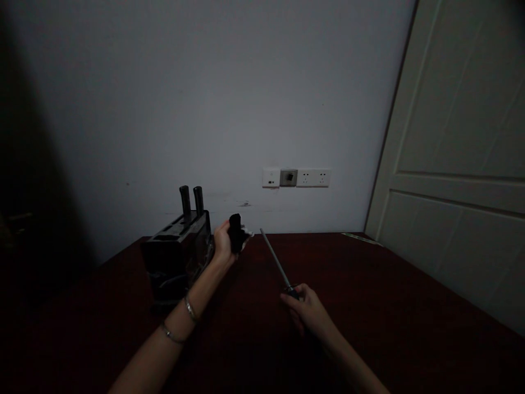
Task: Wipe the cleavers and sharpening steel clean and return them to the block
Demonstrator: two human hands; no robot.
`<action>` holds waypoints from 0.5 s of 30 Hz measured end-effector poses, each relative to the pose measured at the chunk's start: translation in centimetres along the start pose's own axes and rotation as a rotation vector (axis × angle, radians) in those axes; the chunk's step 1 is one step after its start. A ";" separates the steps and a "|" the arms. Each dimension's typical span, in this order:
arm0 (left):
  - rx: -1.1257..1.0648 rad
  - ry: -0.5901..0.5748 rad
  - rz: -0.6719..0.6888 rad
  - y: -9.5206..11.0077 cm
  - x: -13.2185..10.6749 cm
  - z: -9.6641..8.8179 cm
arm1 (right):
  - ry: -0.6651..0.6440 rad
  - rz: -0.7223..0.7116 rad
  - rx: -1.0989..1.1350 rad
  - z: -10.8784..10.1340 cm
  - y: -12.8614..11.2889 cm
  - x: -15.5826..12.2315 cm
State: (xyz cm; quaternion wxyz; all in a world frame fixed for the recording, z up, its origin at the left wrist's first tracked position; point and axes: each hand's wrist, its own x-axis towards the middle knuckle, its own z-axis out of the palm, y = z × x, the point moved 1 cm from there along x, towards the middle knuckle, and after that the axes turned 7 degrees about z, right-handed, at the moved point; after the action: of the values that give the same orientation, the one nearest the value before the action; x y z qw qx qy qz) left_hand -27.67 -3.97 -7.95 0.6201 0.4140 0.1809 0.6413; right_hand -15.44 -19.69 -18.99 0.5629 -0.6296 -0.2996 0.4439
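Observation:
My left hand (223, 243) is closed around a black handle (235, 232), probably a knife's, with something pale showing beside it; the blade is not visible. It hovers just right of a black knife block (176, 254) that holds two black-handled knives (192, 201). My right hand (307, 309) grips the dark handle of a sharpening steel, whose thin metal rod (274, 260) points up and to the left toward my left hand. The rod's tip stops a short way from the black handle.
A dark red-brown table (389, 306) stretches under both hands. Behind it stands a white wall with a row of sockets (296, 178). A white panelled door (459, 164) fills the right side. The left of the scene is in deep shadow.

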 end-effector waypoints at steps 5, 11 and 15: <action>-0.177 0.196 -0.018 -0.1 1.7 -1.2 | 0.026 -0.048 0.013 -0.3 -0.4 0.1; -0.203 0.236 0.033 -0.2 2.3 -1.5 | 0.035 -0.034 0.042 -0.6 -1.0 -0.3; -0.202 0.261 0.016 -0.4 2.2 -1.5 | -0.006 -0.038 0.095 -0.3 -1.2 -0.5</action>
State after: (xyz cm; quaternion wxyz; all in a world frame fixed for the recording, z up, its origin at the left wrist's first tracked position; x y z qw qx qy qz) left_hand -28.31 -1.45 -8.42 0.6248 0.2644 0.1912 0.7093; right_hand -15.27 -20.08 -17.74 0.5993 -0.5951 -0.2919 0.4488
